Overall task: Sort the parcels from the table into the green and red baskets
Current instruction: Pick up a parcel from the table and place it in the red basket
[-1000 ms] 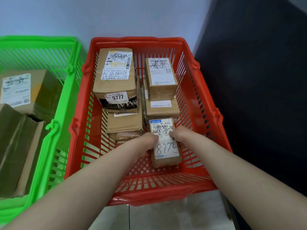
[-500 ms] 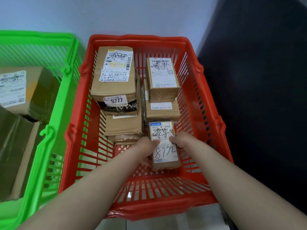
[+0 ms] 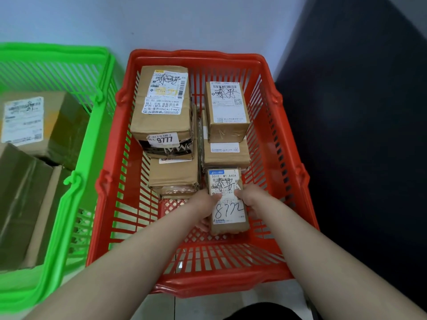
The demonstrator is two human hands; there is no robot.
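Observation:
A small brown parcel [image 3: 227, 203] with a white label reading 8772 lies low inside the red basket [image 3: 292, 172], near its front right. My left hand [image 3: 204, 207] grips its left side and my right hand [image 3: 250, 198] grips its right side. Behind it in the red basket stand stacked brown parcels: a tall one marked 9777 [image 3: 161, 112] at the back left, another box [image 3: 174, 174] below it, and two boxes [image 3: 227, 112] at the back right. The green basket [image 3: 76, 176] stands to the left, holding large cardboard boxes [image 3: 25, 199].
Both baskets sit on a pale tiled floor against a light wall [image 3: 161, 21]. A dark panel [image 3: 360, 135] rises right of the red basket. The front left of the red basket's mesh bottom [image 3: 138, 215] is bare.
Both hands have kept hold of the 8772 parcel and shifted it slightly toward the basket's front. The view has moved a little closer.

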